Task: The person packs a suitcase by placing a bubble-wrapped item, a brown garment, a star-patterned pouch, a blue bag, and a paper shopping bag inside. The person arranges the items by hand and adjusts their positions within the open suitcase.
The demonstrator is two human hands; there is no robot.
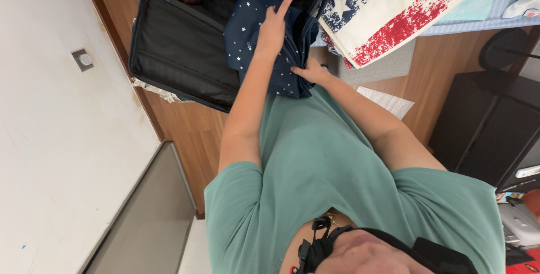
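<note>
A navy star-print cloth [264, 38] lies bunched at the open black suitcase [180, 55], partly over its edge. The left hand [273, 29] presses flat on it, fingers extended; the right hand [311, 73] pinches its lower fold. Soft and light, it looks best gripped at a folded edge. A striped towel [394, 10] lies beside the suitcase.

both arms outstretched, left hand [273, 29] flat
</note>
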